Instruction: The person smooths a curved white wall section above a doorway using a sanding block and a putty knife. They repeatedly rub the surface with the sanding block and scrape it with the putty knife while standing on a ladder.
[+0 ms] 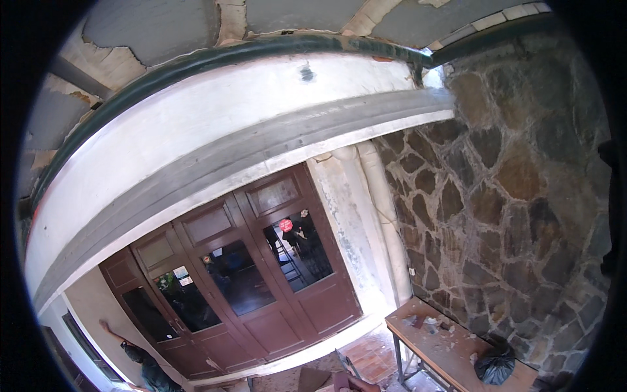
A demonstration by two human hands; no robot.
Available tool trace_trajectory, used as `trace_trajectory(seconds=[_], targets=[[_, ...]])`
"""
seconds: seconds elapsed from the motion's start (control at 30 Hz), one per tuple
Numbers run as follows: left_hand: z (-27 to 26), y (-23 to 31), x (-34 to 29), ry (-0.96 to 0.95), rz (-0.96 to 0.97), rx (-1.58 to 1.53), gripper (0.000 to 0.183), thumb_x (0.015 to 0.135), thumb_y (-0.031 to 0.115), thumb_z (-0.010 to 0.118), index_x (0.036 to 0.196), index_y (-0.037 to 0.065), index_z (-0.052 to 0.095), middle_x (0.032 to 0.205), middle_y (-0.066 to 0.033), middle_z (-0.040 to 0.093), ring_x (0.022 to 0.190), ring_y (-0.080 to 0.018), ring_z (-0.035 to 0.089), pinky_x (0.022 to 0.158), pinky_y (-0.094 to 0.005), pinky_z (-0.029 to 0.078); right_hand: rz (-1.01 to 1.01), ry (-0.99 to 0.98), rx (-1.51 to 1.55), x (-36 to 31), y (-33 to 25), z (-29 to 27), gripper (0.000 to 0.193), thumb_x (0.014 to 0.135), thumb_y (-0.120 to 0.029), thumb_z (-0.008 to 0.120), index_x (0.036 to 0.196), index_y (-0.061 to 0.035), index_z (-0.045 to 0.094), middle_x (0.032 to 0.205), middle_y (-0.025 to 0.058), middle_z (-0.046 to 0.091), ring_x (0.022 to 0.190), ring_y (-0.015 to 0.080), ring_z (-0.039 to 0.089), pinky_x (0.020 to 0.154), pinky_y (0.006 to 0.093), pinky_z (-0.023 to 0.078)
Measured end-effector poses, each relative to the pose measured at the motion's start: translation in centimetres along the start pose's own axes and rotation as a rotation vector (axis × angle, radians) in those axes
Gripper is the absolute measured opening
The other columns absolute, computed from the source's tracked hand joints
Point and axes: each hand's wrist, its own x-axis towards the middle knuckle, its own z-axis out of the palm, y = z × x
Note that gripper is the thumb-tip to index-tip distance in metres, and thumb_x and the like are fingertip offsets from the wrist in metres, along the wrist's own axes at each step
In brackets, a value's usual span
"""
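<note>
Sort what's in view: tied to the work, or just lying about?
Probably tied to the work (neither of the wearer's hands is clearly visible):
- ragged ceiling
- ladder, reflected in door glass

Apparently lying about:
- black plastic bag on the table
- pale debris, also there

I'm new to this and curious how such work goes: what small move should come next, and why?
Perhaps gather the loose bits on the table into one pile: they lie scattered over its top, where a black bag also sits. The wearer's hands aren't clearly visible, so this is only a guess.
</note>
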Motion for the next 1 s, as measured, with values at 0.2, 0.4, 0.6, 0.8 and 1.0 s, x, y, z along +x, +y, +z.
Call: trace_trajectory(seconds=[0.2,0.4,0.6,0.8,1.0], targets=[[2.9,-2.3,0.3,0.226,0.146,-0.152,0.040,0.082,0.027,0.066,0.118,0.013,0.058,0.089,-0.0145,0.069,0.080,-0.0343,0.066,0.072,-0.0448,0.051,-0.061,0.036,-0.041,-0.1,-0.2,0.3,0.038,0.088,-0.015,0.066,0.123,0.0000,0.059,0.060,-0.0033,0.044,0.054,0.0053,0.035,0.048,0.0247,0.034],[4.6,-3.8,0.6,0.177,0.145,-0.235,0.042,0.078,0.025,0.069,0.116,0.009,0.059,0.086,-0.0162,0.067,0.077,-0.0335,0.066,0.067,-0.0415,0.051,-0.047,0.034,-0.104,-0.2,0.0,0.7,0.039,0.088,-0.011,0.064,0.126,-0.0002,0.057,0.061,-0.0011,0.052,0.056,0.0028,0.043,0.048,0.0236,0.037],[4.5,-4.0,0.8,0.215,0.179,-0.260,0.040,0.078,0.025,0.069,0.114,0.009,0.060,0.083,-0.0146,0.068,0.073,-0.0324,0.066,0.064,-0.0405,0.051,-0.117,0.070,-0.105,-0.3,0.4,0.9,0.041,0.089,-0.010,0.063,0.128,0.0005,0.055,0.067,0.0014,0.060,0.056,0.0056,0.051,0.050,0.0239,0.043],[4.6,-4.2,0.7,0.256,0.196,-0.250,0.036,0.080,0.025,0.066,0.113,0.013,0.062,0.080,-0.0135,0.067,0.070,-0.0323,0.066,0.063,-0.0416,0.052,-0.098,0.070,-0.201,-0.8,0.2,1.3,0.045,0.088,-0.012,0.064,0.131,-0.0020,0.053,0.072,0.0090,0.066,0.060,0.0101,0.058,0.056,0.0268,0.048],[3.8,-3.4,0.7,0.255,0.179,-0.231,0.031,0.082,0.025,0.061,0.111,0.013,0.062,0.079,-0.0154,0.066,0.065,-0.0344,0.064,0.060,-0.0434,0.052,-0.145,0.142,-0.262,-1.1,0.0,1.5,0.046,0.087,-0.013,0.064,0.131,-0.0029,0.054,0.075,0.0129,0.068,0.061,0.0138,0.061,0.059,0.0296,0.050]])
